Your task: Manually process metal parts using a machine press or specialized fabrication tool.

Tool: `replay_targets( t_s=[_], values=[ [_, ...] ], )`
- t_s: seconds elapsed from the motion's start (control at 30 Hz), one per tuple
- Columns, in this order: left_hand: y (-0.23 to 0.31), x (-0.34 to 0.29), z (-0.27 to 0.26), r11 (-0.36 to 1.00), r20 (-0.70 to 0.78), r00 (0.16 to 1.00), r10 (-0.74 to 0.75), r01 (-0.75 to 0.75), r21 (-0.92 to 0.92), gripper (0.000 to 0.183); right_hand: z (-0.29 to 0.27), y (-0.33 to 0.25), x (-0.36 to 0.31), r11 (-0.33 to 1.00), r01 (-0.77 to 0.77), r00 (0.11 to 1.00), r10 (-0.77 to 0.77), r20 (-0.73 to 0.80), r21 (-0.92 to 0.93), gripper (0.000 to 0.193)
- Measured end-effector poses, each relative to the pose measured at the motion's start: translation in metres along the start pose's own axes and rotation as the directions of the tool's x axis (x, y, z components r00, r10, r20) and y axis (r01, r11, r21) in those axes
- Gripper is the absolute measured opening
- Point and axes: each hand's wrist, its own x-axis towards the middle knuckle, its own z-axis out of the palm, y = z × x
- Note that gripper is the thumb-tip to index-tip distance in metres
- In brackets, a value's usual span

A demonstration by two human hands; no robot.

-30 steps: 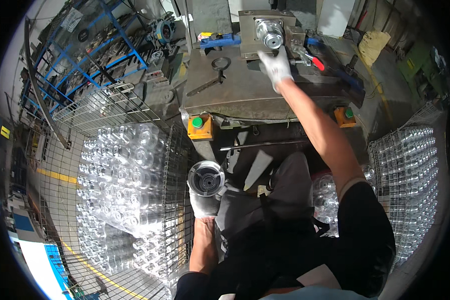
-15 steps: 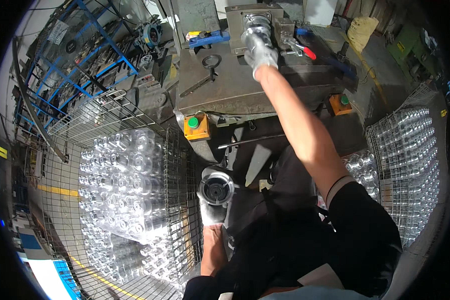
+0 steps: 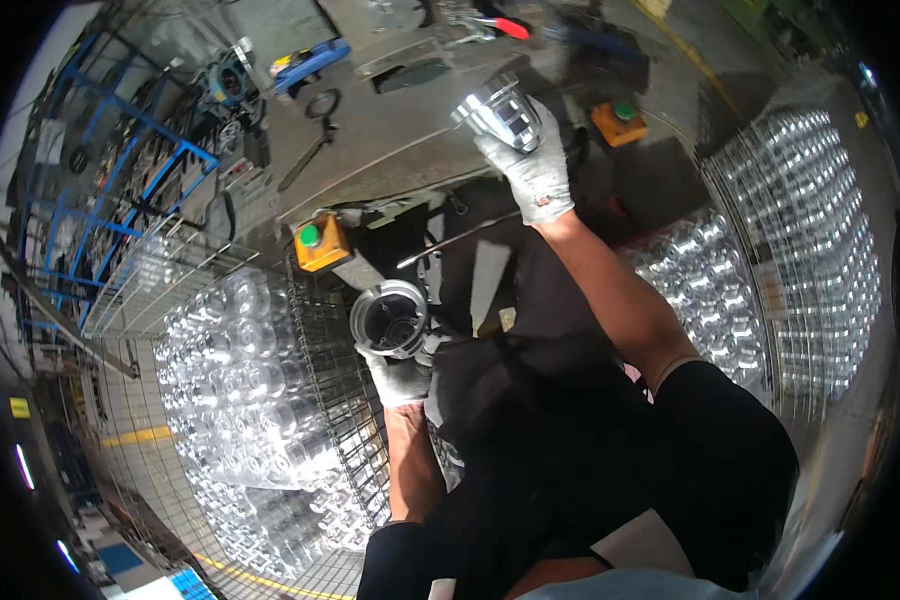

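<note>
Wrapped in a white glove, my left hand (image 3: pixel 402 378) grips a round hollow metal housing (image 3: pixel 391 318), its open end facing up, beside the left wire basket. My right hand (image 3: pixel 538 170), gloved as well, is closed round a shiny metal housing (image 3: pixel 506 112) held tilted over the front of the workbench (image 3: pixel 370 150). Its fingers are partly hidden behind the part. Behind that hand, a toggle clamp with a red handle (image 3: pixel 510 28) shows at the top of the view. The upper part of the bench fixture is out of view.
A wire basket (image 3: pixel 315 370) on the left holds stacked shiny parts; another stack (image 3: pixel 820 250) stands at the right. Orange boxes with green buttons (image 3: pixel 322 243) (image 3: pixel 619 123) flank the bench front. A blue tool (image 3: pixel 310 64) and a ring-ended rod (image 3: pixel 322 104) lie on top.
My right hand has come back from the fixture toward me, with a metal housing in it. My left hand still holds its housing, now tilted differently. The view has shifted downward and turned.
</note>
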Motion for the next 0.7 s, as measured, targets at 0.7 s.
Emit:
replay_targets(
  t_s=[0.7],
  values=[
    [-0.07, 0.058, 0.055, 0.948, 0.171, 0.944, -0.281, 0.245, 0.203, 0.071, -0.469, -0.021, -0.29, 0.755, -0.587, 0.52, 0.074, -0.851, -0.293, 0.068]
  ],
)
